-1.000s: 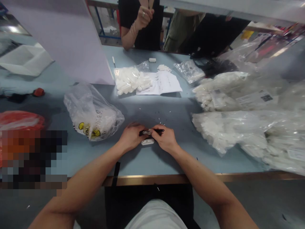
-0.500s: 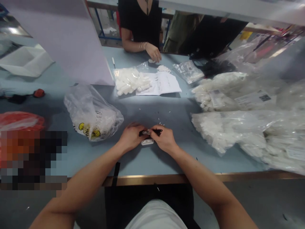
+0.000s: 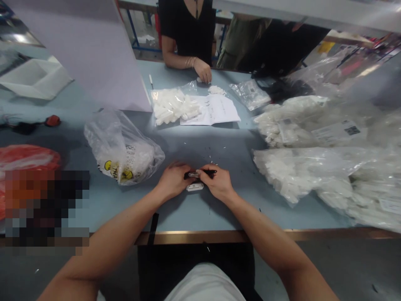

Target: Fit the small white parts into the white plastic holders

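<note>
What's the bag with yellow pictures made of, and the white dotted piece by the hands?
The bag: probably thin, shiny plastic film, since it's see-through and crinkled. The white dotted piece: maybe hard, matte plastic, from its straight edges, but too small to be sure.

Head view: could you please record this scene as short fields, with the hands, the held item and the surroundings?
Left hand: holds small dark-and-white item
Right hand: closed on the same item; dark strip shows there, whether part of it unclear
Just nearer the wearer: white piece with dark dots, on the blue table
Left of hands: plastic bag with yellow print
Right of hands: clear bags with whitish contents
Across the table: co-worker's arm, paper sheet, bag of white pieces, pile of small white bits
</note>
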The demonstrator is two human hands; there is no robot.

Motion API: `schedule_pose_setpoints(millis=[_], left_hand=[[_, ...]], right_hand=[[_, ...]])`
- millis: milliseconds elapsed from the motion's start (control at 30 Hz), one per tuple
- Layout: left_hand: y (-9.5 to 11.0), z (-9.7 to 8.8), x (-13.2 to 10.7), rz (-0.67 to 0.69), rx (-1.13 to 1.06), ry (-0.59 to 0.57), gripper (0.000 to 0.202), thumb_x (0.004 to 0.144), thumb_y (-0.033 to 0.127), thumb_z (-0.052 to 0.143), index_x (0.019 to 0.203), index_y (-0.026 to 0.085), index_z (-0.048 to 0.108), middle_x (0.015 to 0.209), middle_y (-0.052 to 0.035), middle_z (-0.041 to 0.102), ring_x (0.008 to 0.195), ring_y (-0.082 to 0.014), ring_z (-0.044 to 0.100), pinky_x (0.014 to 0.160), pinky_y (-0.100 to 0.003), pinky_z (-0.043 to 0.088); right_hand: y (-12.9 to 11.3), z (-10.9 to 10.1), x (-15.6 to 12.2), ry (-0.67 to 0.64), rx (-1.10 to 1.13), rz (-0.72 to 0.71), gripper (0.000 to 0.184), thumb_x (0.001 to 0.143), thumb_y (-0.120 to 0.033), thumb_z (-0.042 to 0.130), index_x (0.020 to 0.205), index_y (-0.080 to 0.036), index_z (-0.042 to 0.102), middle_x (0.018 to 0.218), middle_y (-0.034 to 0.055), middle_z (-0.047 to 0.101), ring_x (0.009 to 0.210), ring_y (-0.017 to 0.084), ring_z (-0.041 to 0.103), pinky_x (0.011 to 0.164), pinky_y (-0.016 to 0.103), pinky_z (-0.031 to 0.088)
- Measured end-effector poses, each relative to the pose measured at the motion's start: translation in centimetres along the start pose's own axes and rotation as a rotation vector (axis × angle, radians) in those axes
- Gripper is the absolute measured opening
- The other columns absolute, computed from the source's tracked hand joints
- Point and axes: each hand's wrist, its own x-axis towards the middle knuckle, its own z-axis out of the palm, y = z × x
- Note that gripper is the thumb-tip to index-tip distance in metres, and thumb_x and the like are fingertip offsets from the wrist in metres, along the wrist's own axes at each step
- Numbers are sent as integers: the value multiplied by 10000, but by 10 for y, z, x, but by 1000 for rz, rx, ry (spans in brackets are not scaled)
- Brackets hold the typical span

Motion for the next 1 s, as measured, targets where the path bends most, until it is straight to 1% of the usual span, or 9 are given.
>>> schedule_pose_setpoints(millis=[200, 333, 500, 767, 867, 1000], left_hand=[[-1, 2, 0, 17, -3, 17, 167, 826, 362, 615, 800, 207, 670, 768, -35, 628, 839, -209, 576, 775, -311, 405], [-1, 2, 0, 14, 4, 17, 188, 830, 374, 608, 789, 200, 667, 772, -38, 629, 837, -211, 574, 771, -314, 401], [-1, 2, 0, 18, -5, 24, 172, 825, 355, 611, 778, 197, 660, 777, -35, 636, 831, -206, 577, 774, -310, 406], [-2, 2, 0, 4, -20, -4, 139, 812, 304, 605, 872, 205, 681, 861, -45, 666, 898, -219, 578, 819, -324, 411], [-1, 1, 0, -13, -25, -12, 144, 819, 316, 594, 872, 214, 680, 878, -44, 669, 895, -213, 583, 810, -317, 414], [-1, 1, 0, -5, -15, 2, 185, 835, 372, 589, 807, 208, 669, 820, -38, 652, 848, -204, 586, 778, -306, 414]], right_hand=[[-3, -1, 0, -9, -35, -8, 241, 817, -408, 566, 790, -217, 711, 720, 5, 693, 636, 129, 613, 604, 223, 446], [-7, -1, 0, -3, -77, -23, 214, 820, -369, 562, 785, -218, 710, 723, 4, 695, 643, 130, 617, 619, 227, 442], [-5, 0, 1, -7, -104, -44, 198, 829, -355, 559, 788, -228, 707, 738, 1, 697, 669, 133, 621, 651, 234, 446], [-5, 2, 1, -48, -195, -115, 190, 859, -333, 529, 836, -239, 693, 813, 27, 703, 768, 166, 624, 721, 276, 448], [-7, 0, 1, -57, -203, -104, 191, 855, -342, 536, 838, -235, 693, 818, 31, 705, 758, 165, 623, 724, 276, 449], [-7, -3, 1, -40, -144, -52, 213, 846, -380, 549, 823, -228, 698, 769, 14, 704, 675, 142, 620, 663, 245, 448]])
